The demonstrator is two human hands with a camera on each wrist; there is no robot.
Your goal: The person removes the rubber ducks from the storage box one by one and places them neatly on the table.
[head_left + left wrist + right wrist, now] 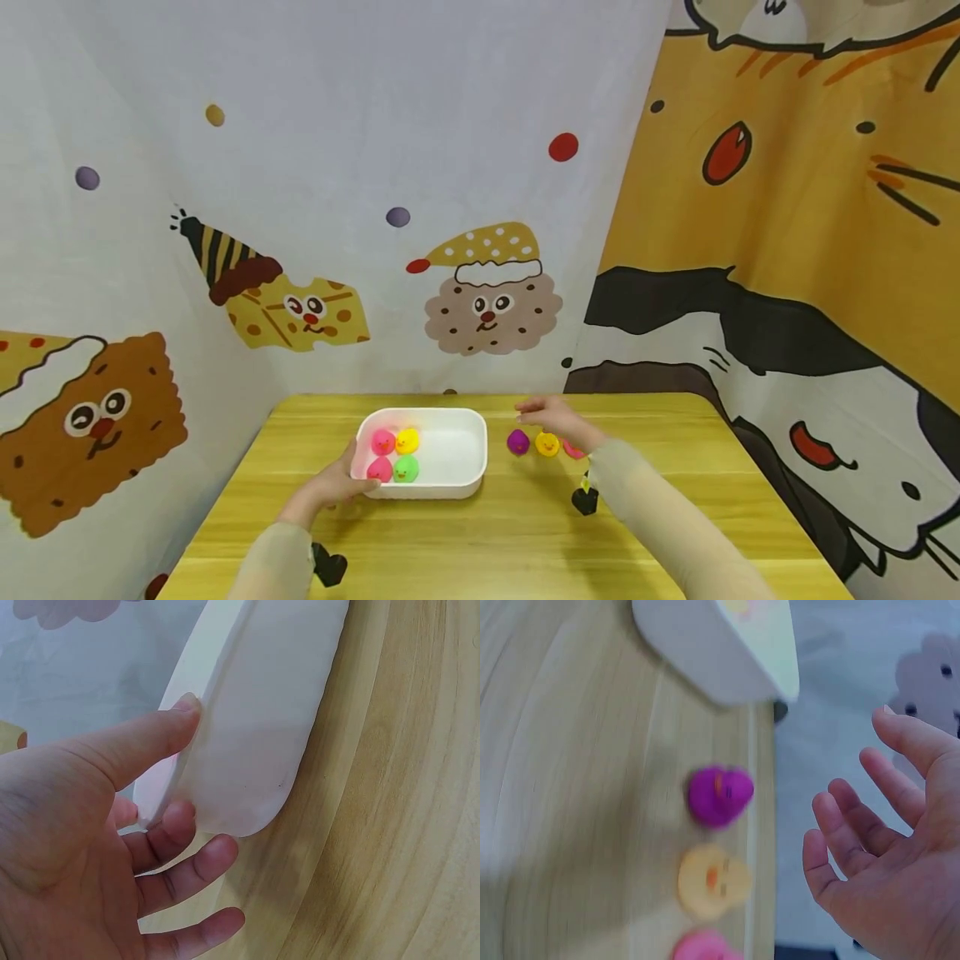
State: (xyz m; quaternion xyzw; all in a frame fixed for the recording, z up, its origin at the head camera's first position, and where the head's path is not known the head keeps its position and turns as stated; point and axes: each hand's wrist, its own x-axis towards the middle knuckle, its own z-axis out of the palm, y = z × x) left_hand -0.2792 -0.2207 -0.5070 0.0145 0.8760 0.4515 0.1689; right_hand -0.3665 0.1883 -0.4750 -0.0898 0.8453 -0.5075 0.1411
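Note:
A white plastic tub (461, 450) stands on the table with several small rubber ducks in its left half: two pink ones, a yellow one (407, 440) and a green one (406, 468). My left hand (333, 483) grips the tub's near left corner, its thumb (161, 735) against the rim. Right of the tub, a purple rubber duck (518, 442), a yellow rubber duck (547, 443) and a pink rubber duck (573, 448) stand in a row. Above this row hovers my right hand (558, 418), fingers loosely spread and holding nothing; its forearm partly hides the pink duck.
The wooden table (450, 550) runs back to a cloth backdrop (375, 125) printed with cartoon figures. A black device is worn at each wrist, the left one (328, 565) low over the table.

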